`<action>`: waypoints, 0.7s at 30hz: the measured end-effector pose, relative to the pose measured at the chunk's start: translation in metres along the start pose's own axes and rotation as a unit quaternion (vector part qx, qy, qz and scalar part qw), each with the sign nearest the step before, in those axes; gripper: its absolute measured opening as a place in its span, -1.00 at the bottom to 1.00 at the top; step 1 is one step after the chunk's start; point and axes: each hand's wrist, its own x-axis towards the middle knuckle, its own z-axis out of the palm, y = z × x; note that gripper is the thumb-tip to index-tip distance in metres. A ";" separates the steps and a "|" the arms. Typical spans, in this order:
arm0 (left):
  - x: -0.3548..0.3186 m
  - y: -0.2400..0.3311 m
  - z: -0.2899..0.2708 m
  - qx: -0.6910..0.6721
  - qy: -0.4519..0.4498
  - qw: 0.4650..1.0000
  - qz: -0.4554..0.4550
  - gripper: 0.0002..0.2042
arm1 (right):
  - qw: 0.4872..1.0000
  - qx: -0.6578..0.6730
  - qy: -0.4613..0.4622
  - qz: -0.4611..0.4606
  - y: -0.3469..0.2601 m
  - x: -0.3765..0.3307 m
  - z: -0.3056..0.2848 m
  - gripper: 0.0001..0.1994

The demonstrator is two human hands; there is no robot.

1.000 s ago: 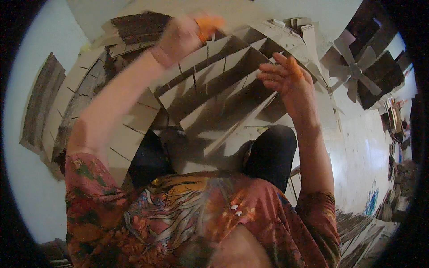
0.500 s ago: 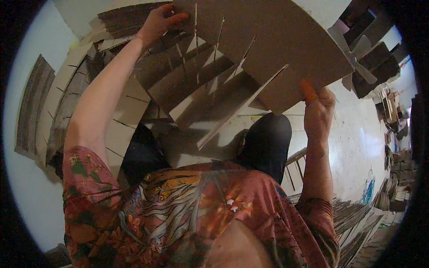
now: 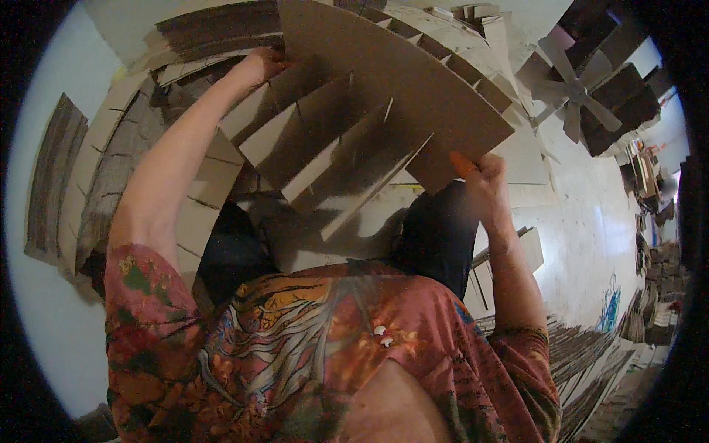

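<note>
A long brown cardboard divider sheet (image 3: pixel 421 81) slants across the space above my knees, and both hands grip it. My left hand (image 3: pixel 260 66) is closed at its far left end, with the fingertips partly hidden. At the near right corner my right hand (image 3: pixel 489 177) pinches the sheet; an orange covering shows on a finger. Below the sheet several slotted cardboard strips (image 3: pixel 325 166) stand roughly parallel on edge, crossing it at its slots. The nearest strip (image 3: pixel 377 188) reaches toward my lap.
A grey-bladed fan (image 3: pixel 576 92) stands at the far right. Behind the sheet sits an assembled cardboard grid (image 3: pixel 443 52). Stacked cardboard lies at the left (image 3: pixel 55 177) and far left (image 3: pixel 214 33); slotted strips (image 3: pixel 583 362) pile up at lower right.
Both hands have brought the sheet down and nearer, the right hand also moving left. The sheet now sits lower over the strips, and the grid behind it has come into view.
</note>
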 end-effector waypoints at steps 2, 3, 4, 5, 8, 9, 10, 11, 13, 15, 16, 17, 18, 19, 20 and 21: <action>-0.010 0.015 -0.004 0.035 0.067 0.997 0.034 -0.72 | 0.998 0.040 0.016 -0.036 -0.016 0.007 -0.004 -0.73; -0.022 0.034 -0.005 0.031 0.132 0.989 0.051 -0.72 | 0.995 0.055 0.043 -0.076 -0.030 0.011 -0.001 -0.68; -0.035 0.056 -0.006 0.025 0.195 0.978 0.068 -0.72 | 0.988 0.069 0.072 -0.114 -0.042 0.013 0.002 -0.63; -0.048 0.089 -0.007 0.016 0.206 0.977 0.052 -0.73 | 0.989 -0.001 0.074 -0.131 -0.053 0.014 0.001 -0.61; -0.085 0.137 0.012 0.021 0.176 0.973 0.146 -0.74 | 0.964 -0.165 0.056 -0.202 -0.068 0.015 -0.001 -0.54; -0.095 0.164 0.020 0.067 0.092 0.988 0.101 -0.74 | 0.953 -0.196 0.046 -0.225 -0.059 0.013 -0.004 -0.53; -0.106 0.186 0.022 0.116 0.010 0.992 0.052 -0.73 | 0.941 -0.225 0.033 -0.251 -0.054 0.012 -0.006 -0.53; -0.112 0.178 0.035 0.136 0.027 0.987 0.080 -0.75 | 0.958 -0.221 0.000 -0.183 -0.054 0.008 -0.008 -0.53; -0.111 0.173 0.039 0.142 0.011 0.988 0.052 -0.75 | 0.956 -0.210 -0.004 -0.203 -0.042 0.006 -0.016 -0.54; -0.105 0.160 0.042 0.117 0.020 0.991 0.064 -0.78 | 0.956 -0.216 -0.008 -0.201 -0.036 0.005 -0.022 -0.54; -0.104 0.157 0.044 0.098 0.003 0.993 0.059 -0.78 | 0.955 -0.227 -0.011 -0.190 -0.037 0.005 -0.025 -0.53; -0.102 0.157 0.043 0.079 -0.013 0.995 0.055 -0.79 | 0.954 -0.238 -0.014 -0.180 -0.038 0.005 -0.028 -0.52; -0.101 0.158 0.041 0.061 -0.029 0.996 0.051 -0.79 | 0.952 -0.243 -0.016 -0.186 -0.037 0.005 -0.029 -0.52; -0.101 0.162 0.037 0.050 -0.010 0.997 0.065 -0.79 | 0.950 -0.247 -0.018 -0.191 -0.033 0.004 -0.030 -0.52; -0.101 0.168 0.028 0.043 0.010 0.996 0.078 -0.79 | 0.948 -0.248 -0.020 -0.198 -0.032 0.003 -0.028 -0.52; -0.100 0.171 0.022 0.036 0.029 0.995 0.091 -0.78 | 0.943 -0.293 -0.041 -0.152 -0.033 0.000 -0.027 -0.52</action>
